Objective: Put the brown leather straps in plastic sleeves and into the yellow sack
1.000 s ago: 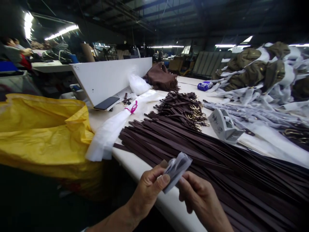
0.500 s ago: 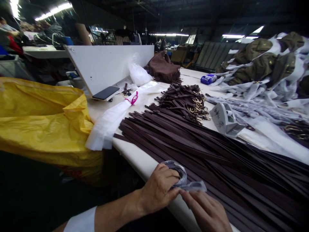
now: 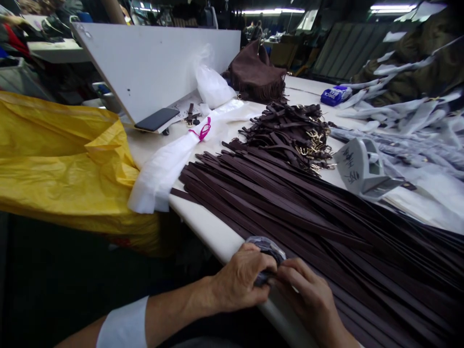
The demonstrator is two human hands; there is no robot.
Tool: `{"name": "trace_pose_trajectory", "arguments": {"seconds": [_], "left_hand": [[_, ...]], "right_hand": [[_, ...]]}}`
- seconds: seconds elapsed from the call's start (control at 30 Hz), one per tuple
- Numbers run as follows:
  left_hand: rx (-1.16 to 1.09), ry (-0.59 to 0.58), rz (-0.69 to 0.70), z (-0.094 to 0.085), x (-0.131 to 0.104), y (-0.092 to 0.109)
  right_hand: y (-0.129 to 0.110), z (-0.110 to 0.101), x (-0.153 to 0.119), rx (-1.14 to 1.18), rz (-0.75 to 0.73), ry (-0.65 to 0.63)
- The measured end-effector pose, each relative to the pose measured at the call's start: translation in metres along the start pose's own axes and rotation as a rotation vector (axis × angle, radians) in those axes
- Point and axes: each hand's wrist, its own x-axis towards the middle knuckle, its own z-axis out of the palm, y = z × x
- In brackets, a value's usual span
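My left hand is closed around a coiled dark strap in clear plastic at the table's front edge. Against the coil's right side, my right hand has its thumb and fingers pinched together on the plastic; the exact grip is partly hidden. Beyond both hands, many long dark brown leather straps lie side by side across the table. A heap of short brown straps with gold buckles sits behind them.
A grey tape dispenser stands on the right. Plastic sleeves tied with pink string hang over the edge beside a yellow sack. Further back are a phone, a white board, a brown fringed bag and a blue packet.
The loose plastic end that stuck out over my right hand is now drawn in against the coil. My right hand has moved up close to my left. The head view has tilted down.
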Motion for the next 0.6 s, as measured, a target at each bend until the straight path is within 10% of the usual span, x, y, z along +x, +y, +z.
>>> {"name": "trace_pose_trajectory", "arguments": {"seconds": [0.37, 0.6], "left_hand": [[-0.049, 0.074, -0.028, 0.000, 0.000, 0.006], [-0.092, 0.145, -0.340, 0.007, 0.003, 0.015]], "right_hand": [[0.000, 0.005, 0.006, 0.161, 0.095, 0.007], [-0.002, -0.003, 0.009, 0.254, 0.186, -0.001]]}}
